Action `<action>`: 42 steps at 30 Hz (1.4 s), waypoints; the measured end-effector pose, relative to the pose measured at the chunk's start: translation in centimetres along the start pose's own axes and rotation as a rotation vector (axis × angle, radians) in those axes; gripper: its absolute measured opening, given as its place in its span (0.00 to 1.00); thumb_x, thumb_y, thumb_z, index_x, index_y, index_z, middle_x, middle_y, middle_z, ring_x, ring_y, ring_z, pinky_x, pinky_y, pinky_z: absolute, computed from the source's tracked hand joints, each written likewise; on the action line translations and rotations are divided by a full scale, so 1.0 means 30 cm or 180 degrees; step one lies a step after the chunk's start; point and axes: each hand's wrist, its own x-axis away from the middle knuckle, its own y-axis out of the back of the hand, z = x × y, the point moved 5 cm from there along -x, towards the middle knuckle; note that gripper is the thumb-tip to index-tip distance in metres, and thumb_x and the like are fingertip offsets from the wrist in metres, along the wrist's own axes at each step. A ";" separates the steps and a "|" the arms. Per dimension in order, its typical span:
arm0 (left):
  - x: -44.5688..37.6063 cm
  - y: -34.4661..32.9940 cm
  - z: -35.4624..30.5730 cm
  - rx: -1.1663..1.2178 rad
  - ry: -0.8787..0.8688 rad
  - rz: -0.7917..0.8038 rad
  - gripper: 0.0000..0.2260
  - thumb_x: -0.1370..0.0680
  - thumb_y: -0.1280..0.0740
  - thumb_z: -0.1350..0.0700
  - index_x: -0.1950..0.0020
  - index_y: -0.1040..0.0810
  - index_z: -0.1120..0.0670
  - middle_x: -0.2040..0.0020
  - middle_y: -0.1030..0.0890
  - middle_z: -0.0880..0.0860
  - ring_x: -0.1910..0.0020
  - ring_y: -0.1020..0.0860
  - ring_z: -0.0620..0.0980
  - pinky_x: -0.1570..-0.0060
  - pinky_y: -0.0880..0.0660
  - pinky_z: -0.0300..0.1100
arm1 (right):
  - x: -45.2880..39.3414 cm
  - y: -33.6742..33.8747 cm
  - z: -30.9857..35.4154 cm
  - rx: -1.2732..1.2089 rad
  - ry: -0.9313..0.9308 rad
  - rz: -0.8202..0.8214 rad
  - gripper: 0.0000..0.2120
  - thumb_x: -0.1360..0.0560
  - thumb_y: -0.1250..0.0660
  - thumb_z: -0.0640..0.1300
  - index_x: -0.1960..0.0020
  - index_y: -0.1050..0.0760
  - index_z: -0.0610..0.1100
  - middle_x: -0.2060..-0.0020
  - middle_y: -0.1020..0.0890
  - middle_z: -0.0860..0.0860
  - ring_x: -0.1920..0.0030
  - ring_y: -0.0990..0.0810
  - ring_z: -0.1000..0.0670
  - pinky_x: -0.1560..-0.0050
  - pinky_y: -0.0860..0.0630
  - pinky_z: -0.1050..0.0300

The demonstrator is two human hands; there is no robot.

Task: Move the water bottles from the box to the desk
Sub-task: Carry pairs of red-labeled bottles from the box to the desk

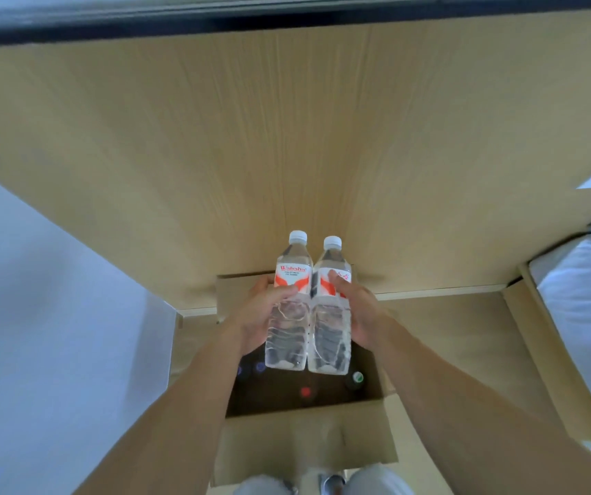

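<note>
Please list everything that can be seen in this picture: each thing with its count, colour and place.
water bottles: two, clear with white caps and red-and-white labels, held side by side above the box
cardboard box: one, brown, open, on the floor in front of the person
bottle caps in the box: at least four, one red, one green, two blue or purple, low in the dark box
desk: one, light wood, beyond the box
bed: one, white cover, at the right edge
left hand: one, grips the left bottle
right hand: one, grips the right bottle
knees: two, grey trousers, at the bottom edge
</note>
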 end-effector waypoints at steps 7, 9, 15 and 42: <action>0.034 -0.121 -0.072 -0.0619 -0.0165 0.0010 0.33 0.34 0.18 0.49 0.36 0.33 0.46 0.48 0.14 0.53 0.53 0.13 0.54 0.59 0.17 0.50 | 0.146 0.014 0.093 -0.0247 0.0150 -0.0106 0.27 0.24 0.29 0.53 0.31 0.28 0.39 0.40 0.18 0.37 0.40 0.18 0.36 0.38 0.23 0.39; 0.043 -0.158 -0.085 -0.0857 -0.0187 -0.0011 0.35 0.35 0.17 0.45 0.35 0.33 0.45 0.45 0.16 0.51 0.53 0.13 0.52 0.54 0.17 0.54 | 0.186 0.027 0.102 -0.0292 0.0235 -0.0205 0.26 0.22 0.31 0.52 0.30 0.28 0.38 0.38 0.20 0.37 0.38 0.20 0.36 0.33 0.27 0.36; 0.060 -0.288 -0.080 -0.0919 -0.0191 0.0611 0.22 0.22 0.28 0.47 0.30 0.30 0.48 0.42 0.17 0.54 0.48 0.15 0.54 0.45 0.19 0.58 | 0.316 0.104 0.086 -0.0412 0.0489 -0.0690 0.25 0.20 0.33 0.50 0.30 0.28 0.35 0.34 0.24 0.33 0.34 0.24 0.33 0.30 0.31 0.34; 0.592 -0.981 0.473 -0.2540 0.0200 0.3054 0.14 0.19 0.34 0.57 0.34 0.24 0.55 0.41 0.18 0.63 0.47 0.20 0.61 0.46 0.21 0.57 | 1.295 0.530 -0.431 -0.2081 0.1853 -0.2384 0.27 0.20 0.38 0.48 0.26 0.34 0.33 0.29 0.30 0.32 0.28 0.32 0.31 0.26 0.38 0.33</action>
